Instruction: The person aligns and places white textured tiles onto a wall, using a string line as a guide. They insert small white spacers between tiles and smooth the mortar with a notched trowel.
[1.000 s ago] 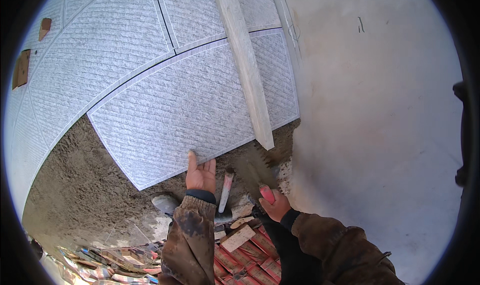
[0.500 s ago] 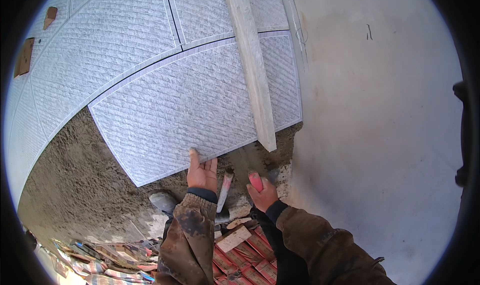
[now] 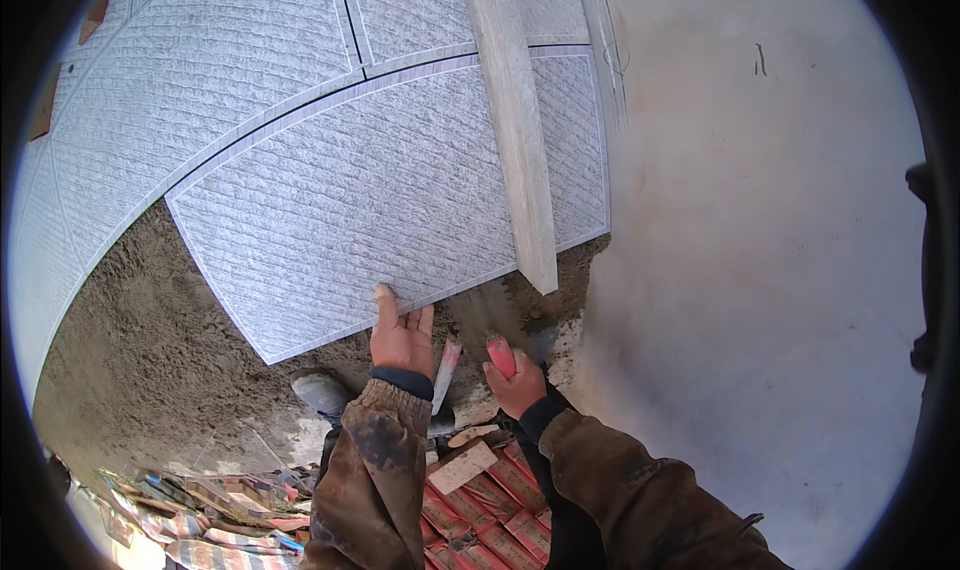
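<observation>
My left hand (image 3: 400, 335) grips the near edge of a pale grey textured slab (image 3: 340, 200), thumb on top and fingers at the underside. My right hand (image 3: 515, 380) is closed on a pink-handled tool (image 3: 500, 355), apparently a trowel, low over the mortar bed (image 3: 120, 330) beside that edge; its blade is blurred. Between my hands lies a tool with a whitish, pink-marked handle (image 3: 445, 375). A long pale bar (image 3: 515, 150) rests across this slab and the one behind it.
More patterned slabs (image 3: 220, 60) continue behind and left, with brown pieces (image 3: 93, 20) on them. A smooth grey wall or surface (image 3: 750, 270) fills the right. My boot (image 3: 320, 390) stands on mortar. Below are stacked red packages (image 3: 500, 510) and scattered boards and striped sheeting (image 3: 210, 545).
My right hand and the pink handle have moved leftward and up, toward my left hand. My left hand stays on the slab edge. The view has shifted slightly.
</observation>
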The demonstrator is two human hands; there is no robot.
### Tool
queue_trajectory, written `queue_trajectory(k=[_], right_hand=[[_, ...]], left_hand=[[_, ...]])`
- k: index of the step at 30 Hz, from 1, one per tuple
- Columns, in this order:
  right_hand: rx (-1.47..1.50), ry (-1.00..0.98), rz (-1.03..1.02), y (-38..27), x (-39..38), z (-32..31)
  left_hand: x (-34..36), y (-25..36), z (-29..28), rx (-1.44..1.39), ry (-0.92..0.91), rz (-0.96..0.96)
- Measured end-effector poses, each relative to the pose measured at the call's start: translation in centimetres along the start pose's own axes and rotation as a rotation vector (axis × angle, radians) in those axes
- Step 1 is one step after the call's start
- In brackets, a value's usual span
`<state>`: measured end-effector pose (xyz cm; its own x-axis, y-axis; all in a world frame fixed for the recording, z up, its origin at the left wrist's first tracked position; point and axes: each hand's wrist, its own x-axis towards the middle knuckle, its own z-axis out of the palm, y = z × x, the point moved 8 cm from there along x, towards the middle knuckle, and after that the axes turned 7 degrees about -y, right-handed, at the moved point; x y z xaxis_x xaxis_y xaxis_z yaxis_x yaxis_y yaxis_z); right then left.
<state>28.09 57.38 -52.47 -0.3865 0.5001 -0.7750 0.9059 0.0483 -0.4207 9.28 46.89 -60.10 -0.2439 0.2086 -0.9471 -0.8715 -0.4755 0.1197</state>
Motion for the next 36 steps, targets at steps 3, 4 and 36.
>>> queue_trajectory(k=[3, 4, 36], right_hand=[[0.067, -0.042, 0.114, 1.1, -1.9, 0.5], [0.05, -0.082, 0.196, 1.7, -1.7, 1.0], [0.064, -0.01, 0.174, 0.1, -2.0, 2.3]], left_hand=[[0.0, -0.2, 0.1, 0.008, -0.001, -0.017], [0.0, -0.2, 0.0, 0.001, 0.012, -0.017], [-0.3, 0.3, 0.4, 0.006, 0.036, 0.013]])
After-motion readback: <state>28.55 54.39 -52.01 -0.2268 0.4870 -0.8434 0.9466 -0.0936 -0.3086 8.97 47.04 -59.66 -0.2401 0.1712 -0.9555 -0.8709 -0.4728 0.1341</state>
